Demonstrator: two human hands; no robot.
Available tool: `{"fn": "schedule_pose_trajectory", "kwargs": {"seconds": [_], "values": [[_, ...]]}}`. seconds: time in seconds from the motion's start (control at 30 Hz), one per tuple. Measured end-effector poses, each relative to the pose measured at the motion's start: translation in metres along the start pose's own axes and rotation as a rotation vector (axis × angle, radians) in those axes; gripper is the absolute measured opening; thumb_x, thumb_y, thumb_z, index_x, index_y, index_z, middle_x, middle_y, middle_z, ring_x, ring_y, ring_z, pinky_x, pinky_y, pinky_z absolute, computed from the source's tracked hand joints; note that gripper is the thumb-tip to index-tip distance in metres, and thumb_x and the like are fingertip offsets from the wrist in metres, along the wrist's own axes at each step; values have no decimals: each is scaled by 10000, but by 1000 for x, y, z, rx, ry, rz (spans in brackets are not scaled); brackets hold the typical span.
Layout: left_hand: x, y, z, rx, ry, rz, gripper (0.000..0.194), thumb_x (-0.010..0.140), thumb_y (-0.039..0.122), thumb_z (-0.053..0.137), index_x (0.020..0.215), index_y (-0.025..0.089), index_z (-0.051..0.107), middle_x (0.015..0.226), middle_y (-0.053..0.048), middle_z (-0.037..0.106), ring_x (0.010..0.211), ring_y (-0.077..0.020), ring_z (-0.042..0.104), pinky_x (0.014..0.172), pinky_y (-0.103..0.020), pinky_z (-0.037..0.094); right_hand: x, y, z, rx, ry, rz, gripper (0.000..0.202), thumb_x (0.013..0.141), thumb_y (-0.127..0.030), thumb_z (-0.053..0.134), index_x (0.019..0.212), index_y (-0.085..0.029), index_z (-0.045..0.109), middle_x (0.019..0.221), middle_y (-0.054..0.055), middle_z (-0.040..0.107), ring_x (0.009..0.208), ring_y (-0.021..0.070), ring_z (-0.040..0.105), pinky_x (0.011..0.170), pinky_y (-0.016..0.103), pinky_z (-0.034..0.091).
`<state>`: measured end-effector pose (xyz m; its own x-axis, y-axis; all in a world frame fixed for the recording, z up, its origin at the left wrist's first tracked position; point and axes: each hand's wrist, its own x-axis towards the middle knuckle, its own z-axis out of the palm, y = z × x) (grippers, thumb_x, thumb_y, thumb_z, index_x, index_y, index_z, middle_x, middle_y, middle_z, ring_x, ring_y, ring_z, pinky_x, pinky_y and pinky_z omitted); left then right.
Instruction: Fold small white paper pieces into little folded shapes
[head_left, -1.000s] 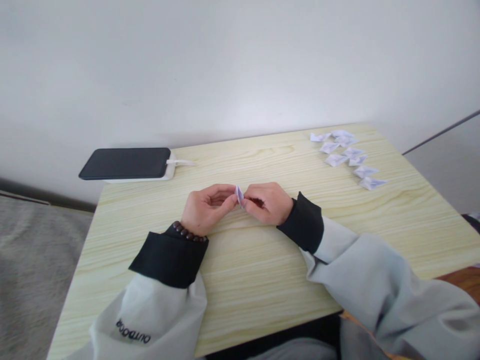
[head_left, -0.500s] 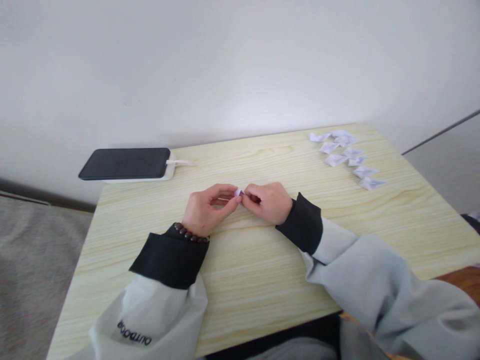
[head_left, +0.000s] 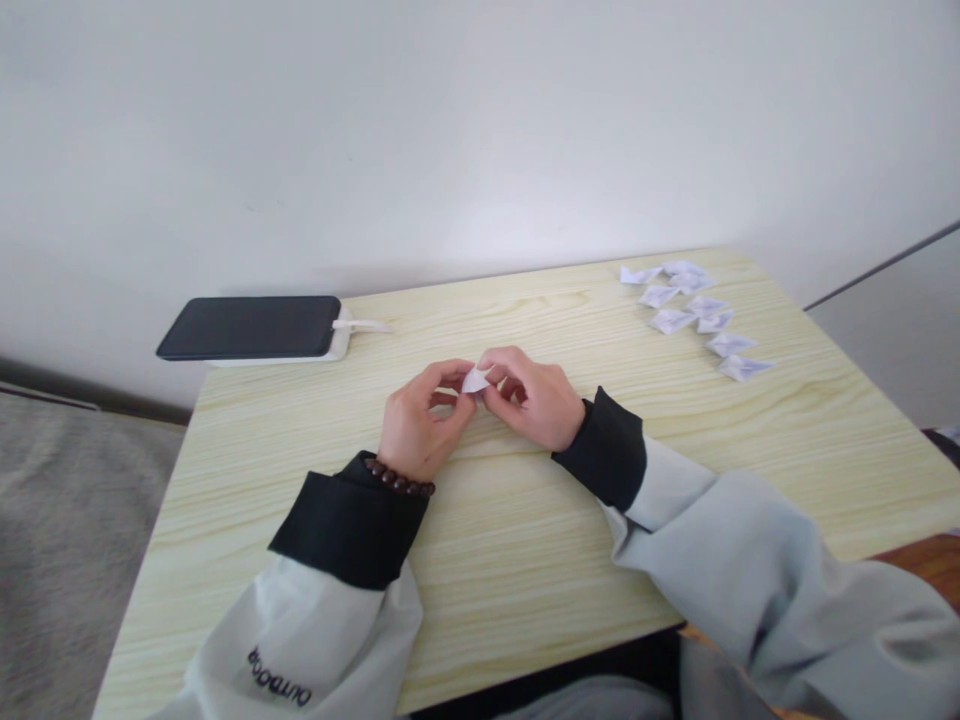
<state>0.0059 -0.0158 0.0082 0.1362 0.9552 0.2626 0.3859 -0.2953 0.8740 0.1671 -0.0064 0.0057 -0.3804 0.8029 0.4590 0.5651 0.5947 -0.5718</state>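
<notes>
A small piece of folded white paper [head_left: 474, 381] is pinched between my two hands, above the middle of the wooden-topped table [head_left: 525, 560]. My left hand [head_left: 427, 415] closes thumb and fingertips on its left side; a beaded bracelet circles that wrist. On the right side of the paper, my right hand [head_left: 534, 398] is closed with curled fingers. The fingers hide part of the paper's lower edge. Several small folded paper boats [head_left: 671, 320] stand in a loose group at the table's far right.
A dark phone [head_left: 251, 327] lies on a white block at the far left, overhanging the table's edge, with a white cable [head_left: 367, 326] plugged in. Behind the table rises a white wall [head_left: 480, 130]. Grey carpet [head_left: 67, 540] covers the floor at left.
My left hand has shifted slightly right and turned. The right fingers have lifted a little, and more of the folded paper shows between the hands. The paper boats and phone stay put.
</notes>
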Motion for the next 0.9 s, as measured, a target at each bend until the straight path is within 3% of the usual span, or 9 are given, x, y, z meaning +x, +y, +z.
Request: {"fn": "schedule_pose_trajectory", "kwargs": {"seconds": [0.17, 0.43, 0.6, 0.73, 0.8, 0.9], "values": [[3, -3, -1, -425, -72, -227, 306, 684, 253, 684, 959, 132, 628, 884, -62, 695, 843, -185, 654, 731, -299, 556, 0, 2, -2, 72, 96, -197, 145, 851, -139, 476, 884, -197, 605, 822, -6, 684, 557, 46, 552, 563, 152, 426], [7, -4, -9, -710, -134, -403, 341, 643, 233, 727, 960, 123, 665, 871, -65, 715, 843, -205, 663, 866, -390, 517, 0, 7, -3, 52, 126, -224, 205, 814, -105, 486, 912, -180, 651, 753, 16, 651, 596, 73, 557, 584, 182, 447], [7, -8, -9, -587, -115, -384, 409, 678, 332, 734, 1022, 130, 651, 892, -73, 718, 841, -201, 668, 858, -370, 524, -1, 8, -3, 96, 117, -235, 204, 802, -104, 485, 913, -181, 638, 752, 10, 634, 605, 75, 550, 587, 187, 437], [7, -14, -8, -526, -111, -333, 388, 662, 334, 752, 991, 152, 659, 904, -73, 720, 836, -190, 669, 817, -336, 535, -2, 7, -5, 223, 19, -37, 184, 808, -227, 537, 981, -163, 542, 777, -3, 608, 556, 66, 517, 533, 185, 405], [8, -14, -7, -516, -89, -308, 345, 653, 328, 759, 937, 154, 669, 880, -69, 721, 826, -187, 670, 803, -328, 535, -1, 6, -6, 194, -56, 31, 190, 808, -315, 560, 912, -160, 530, 716, -20, 580, 516, 61, 469, 509, 187, 363], [7, -12, -6, -505, -48, -300, 311, 638, 333, 767, 879, 160, 675, 856, -62, 723, 810, -183, 669, 783, -316, 531, 2, 4, -7, 75, -159, 23, 249, 819, -389, 551, 727, -159, 536, 613, -31, 523, 516, 65, 419, 540, 207, 322]]}}
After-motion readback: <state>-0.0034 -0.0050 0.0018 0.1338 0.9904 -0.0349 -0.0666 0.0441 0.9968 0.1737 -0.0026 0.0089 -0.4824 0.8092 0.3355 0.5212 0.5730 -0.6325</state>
